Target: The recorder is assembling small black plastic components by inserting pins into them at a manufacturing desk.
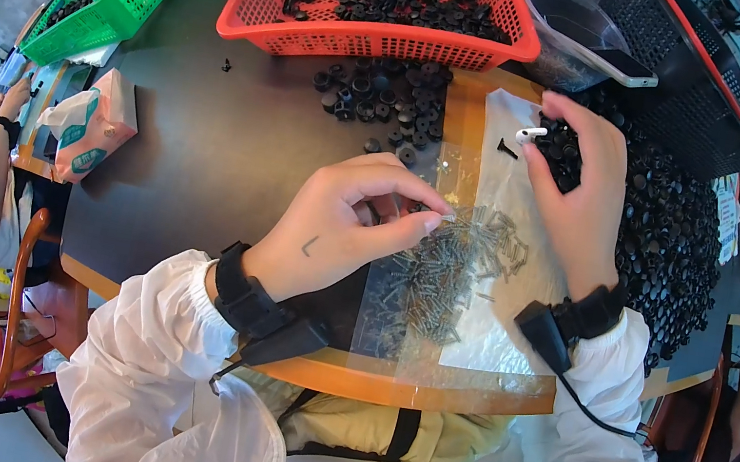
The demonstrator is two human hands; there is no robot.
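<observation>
My left hand (348, 212) is closed in a pinch over a pile of small silver screws (452, 270). Something tiny and pale shows at its fingertips, too small to name. To the right, my right hand (588, 175) has thumb and index finger spread apart, and the other fingers are partly hidden. By its thumb is a white piece shaped like an earbud (530, 135); whether the thumb touches it I cannot tell. A small black screw-like part (507, 147) lies beside it on a white sheet (483, 320). Black round knobs (668, 254) are heaped past my right hand.
A red basket (379, 38) of black parts stands at the back, with loose black caps (393, 101) before it. A green basket (124, 0) and tissue pack (101, 129) are left. A clear tub (564, 28) carries a phone (627, 66); a black crate (700, 101) stands back right.
</observation>
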